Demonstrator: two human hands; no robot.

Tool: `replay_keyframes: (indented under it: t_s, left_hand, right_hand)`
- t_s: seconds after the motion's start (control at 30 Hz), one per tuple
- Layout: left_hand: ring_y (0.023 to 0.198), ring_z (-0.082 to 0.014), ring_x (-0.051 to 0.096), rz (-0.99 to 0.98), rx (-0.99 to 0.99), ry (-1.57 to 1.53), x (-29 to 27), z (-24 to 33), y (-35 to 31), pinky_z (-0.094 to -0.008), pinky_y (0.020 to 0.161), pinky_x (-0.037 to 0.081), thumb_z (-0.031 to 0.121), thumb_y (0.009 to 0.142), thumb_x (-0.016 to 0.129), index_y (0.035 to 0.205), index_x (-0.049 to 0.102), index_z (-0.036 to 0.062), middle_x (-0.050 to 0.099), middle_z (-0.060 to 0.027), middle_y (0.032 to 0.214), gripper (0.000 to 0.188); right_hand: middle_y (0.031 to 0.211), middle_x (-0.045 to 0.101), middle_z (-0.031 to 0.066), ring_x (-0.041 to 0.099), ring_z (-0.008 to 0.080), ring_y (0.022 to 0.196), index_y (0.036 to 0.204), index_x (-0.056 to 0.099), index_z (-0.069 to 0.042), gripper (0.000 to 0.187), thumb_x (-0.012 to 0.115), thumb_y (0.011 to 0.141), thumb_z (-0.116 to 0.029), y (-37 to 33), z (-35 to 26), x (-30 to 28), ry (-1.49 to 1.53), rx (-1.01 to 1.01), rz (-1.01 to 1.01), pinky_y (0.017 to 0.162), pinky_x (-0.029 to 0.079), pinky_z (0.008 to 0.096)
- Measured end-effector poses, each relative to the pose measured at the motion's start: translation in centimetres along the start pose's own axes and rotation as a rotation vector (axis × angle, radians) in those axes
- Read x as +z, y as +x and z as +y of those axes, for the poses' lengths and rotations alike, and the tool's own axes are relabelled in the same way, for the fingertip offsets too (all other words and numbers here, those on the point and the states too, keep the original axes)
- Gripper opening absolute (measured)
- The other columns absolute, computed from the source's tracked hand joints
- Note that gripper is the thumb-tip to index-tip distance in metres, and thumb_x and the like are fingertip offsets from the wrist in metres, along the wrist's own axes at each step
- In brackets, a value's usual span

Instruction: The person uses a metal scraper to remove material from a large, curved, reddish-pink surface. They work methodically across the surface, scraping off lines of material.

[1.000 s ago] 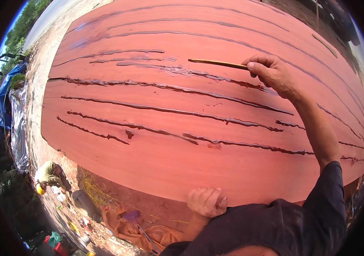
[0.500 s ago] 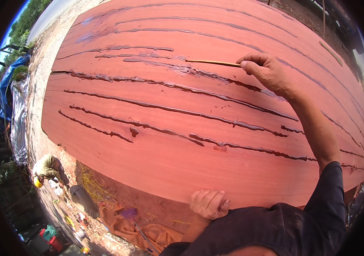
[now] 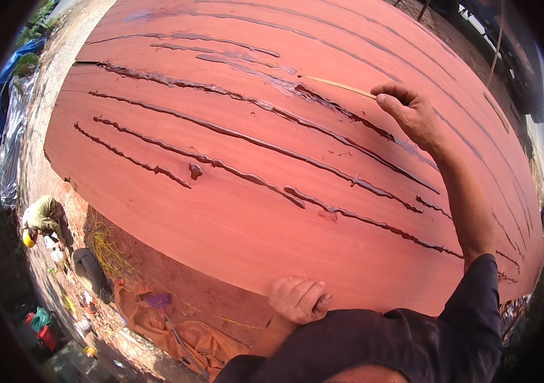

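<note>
The right hand (image 3: 409, 115), upper right, pinches a thin stick (image 3: 339, 85) in its fingers; the tip is at upper middle, near a dark line (image 3: 348, 115) on the red surface (image 3: 221, 230). At bottom middle, the left hand (image 3: 299, 300) curls by the edge; I cannot tell if it grips.

Broad reddish slab (image 3: 233, 233) here — long, dark, glossy streaks (image 3: 253, 138) running right across its face — and one small dark blob (image 3: 196, 171) sitting between two of them.
</note>
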State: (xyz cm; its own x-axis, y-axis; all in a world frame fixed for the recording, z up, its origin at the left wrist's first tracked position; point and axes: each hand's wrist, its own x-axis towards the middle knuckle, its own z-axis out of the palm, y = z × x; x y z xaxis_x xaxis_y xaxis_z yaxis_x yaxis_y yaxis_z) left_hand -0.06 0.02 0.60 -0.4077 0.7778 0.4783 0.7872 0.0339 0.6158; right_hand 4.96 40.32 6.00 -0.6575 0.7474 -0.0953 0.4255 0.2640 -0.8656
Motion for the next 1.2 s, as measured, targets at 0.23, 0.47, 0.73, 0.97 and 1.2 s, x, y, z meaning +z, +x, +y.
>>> replay_keyframes:
  t_s: [0.23, 0.47, 0.73, 0.97, 1.2]
  left_hand:
    - [0.076, -0.0188, 0.066, -0.001, 0.047, 0.01, 0.2, -0.3, -0.1, -0.0344, 0.072, 0.05, 0.028, 0.096, 0.068, 0.099, 0.073, 0.0123, 0.069, 0.002, 0.087, 0.017]
    - [0.072, -0.0209, 0.063, 0.0, 0.059, 0.006, 0.6, -0.1, 0.0, -0.0377, 0.076, 0.048, 0.025, 0.096, 0.064, 0.092, 0.072, 0.0115, 0.068, 0.0003, 0.079, 0.016]
    - [0.072, -0.0215, 0.063, -0.046, 0.084, 0.018, 0.3, 0.1, 0.4, -0.0376, 0.076, 0.048, 0.025, 0.096, 0.065, 0.094, 0.071, 0.0114, 0.068, -0.0001, 0.081, 0.015]
    - [0.074, -0.0232, 0.063, -0.048, 0.057, 0.03, 0.4, 0.3, 0.3, -0.0384, 0.077, 0.048, 0.026, 0.096, 0.066, 0.096, 0.072, 0.0113, 0.069, -0.0006, 0.083, 0.016]
    - [0.076, -0.0228, 0.064, -0.041, 0.067, 0.059, 0.4, 0.4, 0.3, -0.0387, 0.077, 0.049, 0.027, 0.096, 0.067, 0.096, 0.072, 0.012, 0.069, -0.0003, 0.084, 0.016]
  right_hand:
    - [0.091, 0.069, -0.003, 0.058, 0.0059, 0.083, 0.116, 0.077, -0.005, 0.027, 0.072, 0.099, -0.026, -2.5, 0.0, -0.4, -0.013, -0.088, 0.065, 0.075, 0.049, 0.0256]
    - [0.085, 0.065, -0.0034, 0.054, 0.0034, 0.077, 0.115, 0.077, -0.005, 0.028, 0.067, 0.103, -0.027, -7.2, 0.0, -3.3, 0.299, 0.203, -0.026, 0.064, 0.043, 0.0207]
    - [0.086, 0.064, -0.0033, 0.052, 0.003, 0.076, 0.116, 0.077, -0.006, 0.028, 0.064, 0.104, -0.028, -12.3, 1.7, -5.3, 0.262, 0.31, 0.069, 0.064, 0.042, 0.0213]
    - [0.089, 0.068, -0.0019, 0.057, 0.0063, 0.082, 0.114, 0.077, -0.002, 0.024, 0.066, 0.103, -0.021, -13.6, 3.3, -4.2, 0.168, 0.169, 0.133, 0.074, 0.048, 0.0251]
    - [0.089, 0.068, -0.0012, 0.058, 0.0087, 0.081, 0.113, 0.076, 0.0, 0.023, 0.067, 0.1, -0.017, -11.8, 3.8, -2.6, 0.062, 0.043, 0.168, 0.074, 0.048, 0.0271]
